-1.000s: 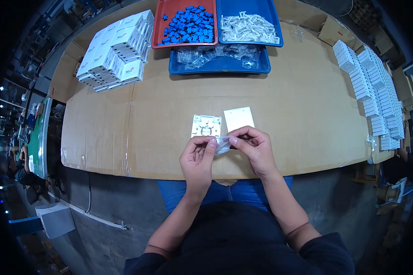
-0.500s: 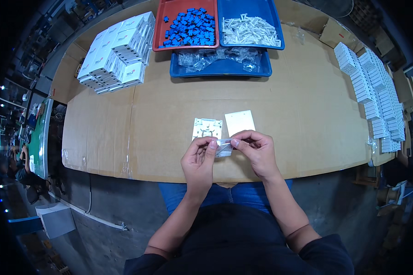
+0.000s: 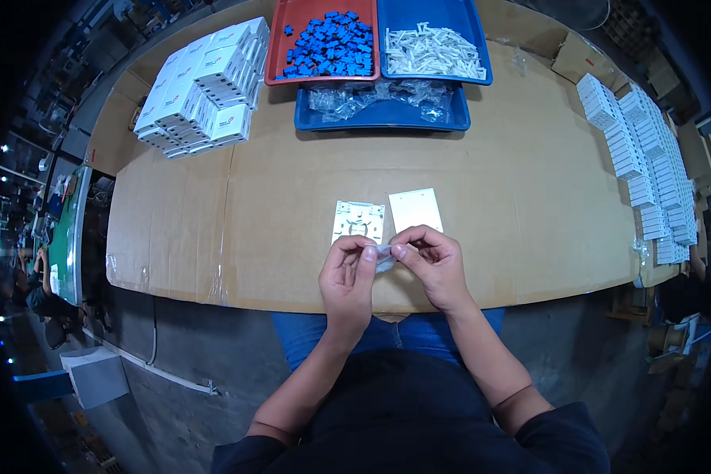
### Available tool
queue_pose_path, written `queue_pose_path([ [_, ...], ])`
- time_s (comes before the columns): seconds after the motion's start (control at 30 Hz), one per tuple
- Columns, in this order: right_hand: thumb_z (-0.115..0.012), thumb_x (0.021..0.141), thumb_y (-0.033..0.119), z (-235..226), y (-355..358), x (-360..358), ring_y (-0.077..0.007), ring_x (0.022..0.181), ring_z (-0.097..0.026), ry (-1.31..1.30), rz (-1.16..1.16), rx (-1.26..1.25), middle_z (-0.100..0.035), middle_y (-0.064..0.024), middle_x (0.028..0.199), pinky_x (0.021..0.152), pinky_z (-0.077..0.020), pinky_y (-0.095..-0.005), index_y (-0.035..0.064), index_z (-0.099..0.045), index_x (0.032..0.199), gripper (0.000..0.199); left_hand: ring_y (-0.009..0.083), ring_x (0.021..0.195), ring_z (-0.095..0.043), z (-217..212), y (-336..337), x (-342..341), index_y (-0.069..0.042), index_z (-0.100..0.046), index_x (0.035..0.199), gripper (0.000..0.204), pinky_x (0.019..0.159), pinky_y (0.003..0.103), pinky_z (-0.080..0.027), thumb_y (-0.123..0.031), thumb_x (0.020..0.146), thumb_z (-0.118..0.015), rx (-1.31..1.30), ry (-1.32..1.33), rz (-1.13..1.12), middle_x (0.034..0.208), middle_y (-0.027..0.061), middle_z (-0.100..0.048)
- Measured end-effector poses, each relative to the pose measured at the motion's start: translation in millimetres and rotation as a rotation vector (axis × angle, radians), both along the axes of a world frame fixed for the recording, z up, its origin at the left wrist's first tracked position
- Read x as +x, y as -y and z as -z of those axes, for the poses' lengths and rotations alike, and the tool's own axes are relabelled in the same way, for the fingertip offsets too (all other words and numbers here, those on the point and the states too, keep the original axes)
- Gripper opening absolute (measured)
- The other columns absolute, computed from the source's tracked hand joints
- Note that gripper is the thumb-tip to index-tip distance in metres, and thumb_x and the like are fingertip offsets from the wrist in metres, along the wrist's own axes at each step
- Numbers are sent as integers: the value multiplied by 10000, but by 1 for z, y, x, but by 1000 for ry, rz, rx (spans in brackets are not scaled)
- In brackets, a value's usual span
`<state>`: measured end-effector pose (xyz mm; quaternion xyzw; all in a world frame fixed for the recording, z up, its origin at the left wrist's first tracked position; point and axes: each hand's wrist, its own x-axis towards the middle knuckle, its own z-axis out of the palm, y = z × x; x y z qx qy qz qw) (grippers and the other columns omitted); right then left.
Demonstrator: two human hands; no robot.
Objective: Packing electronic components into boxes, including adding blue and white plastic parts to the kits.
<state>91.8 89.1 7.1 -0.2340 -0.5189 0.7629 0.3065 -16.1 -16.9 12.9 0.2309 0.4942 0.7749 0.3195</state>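
Observation:
Between my two hands is a small clear plastic bag (image 3: 384,262), pinched along its upper edge. My left hand (image 3: 349,275) grips one side with thumb and forefinger; my right hand (image 3: 437,268) grips the other the same way, the two pinches close together. What the bag contains is too small to make out. Just beyond my left fingers lies an open white plastic box base (image 3: 359,218) with moulded fittings inside. To its right, past my right fingers, a flat white cover plate (image 3: 415,210) rests on the cardboard-covered table (image 3: 308,174).
At the back stand a red tray (image 3: 273,67) of blue connectors and a blue tray (image 3: 482,47) of white plastic pieces. A lower blue tray (image 3: 308,121) holds clear bags. White boxes (image 3: 201,83) are stacked back left; rows of white boxes (image 3: 640,154) line the right edge.
My hands have drawn closer together, my right one shifting slightly left. The bag, stretched flat before, is now bunched between my fingertips.

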Motion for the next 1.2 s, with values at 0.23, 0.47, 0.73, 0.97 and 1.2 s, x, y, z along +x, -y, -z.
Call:
queue_pose_path([
  [0.23, -687, 997, 5, 3, -5, 5, -103, 982, -668, -27, -63, 46, -687, -72, 1047, 878, -566, -234, -51, -664, 1123, 140, 117, 1039, -630, 7, 3, -10, 36, -619, 1136, 124, 952, 273, -510, -23, 1031, -648, -10, -27, 137, 1079, 61, -629],
  [0.47, -677, 1017, 39, 4, -4, 6, -72, 953, -646, -7, -54, 181, -682, -35, 1014, 855, -532, -223, -31, -656, 1096, 108, 124, 1037, -623, 10, 3, -2, 48, -616, 1137, 136, 956, 284, -502, -20, 1026, -654, -6, -23, 88, 1081, 62, -613],
  [0.73, -664, 1023, 35, -1, -5, 10, -64, 965, -635, -17, -118, 118, -668, -40, 1070, 839, -527, -212, -26, -651, 1113, 109, 96, 1011, -613, 14, 4, -12, 58, -636, 1103, 100, 905, 244, -499, 28, 1008, -644, -14, -211, 149, 1110, 62, -608],
  [0.97, -651, 1023, 18, 4, -9, 11, -67, 979, -630, -11, -161, 104, -649, -50, 1096, 846, -528, -220, -33, -643, 1111, 102, 99, 1008, -609, 11, 5, -12, 63, -642, 1087, 84, 913, 255, -500, 34, 1009, -642, -41, -188, 163, 1101, 64, -610],
  [1.2, -655, 1013, 4, -3, -10, 11, -84, 999, -631, -16, -154, 110, -658, -54, 1076, 861, -532, -235, -23, -644, 1089, 82, 104, 1002, -617, 12, 4, -9, 52, -642, 1078, 78, 913, 256, -504, 38, 1001, -653, -33, -146, 160, 1084, 64, -619],
])
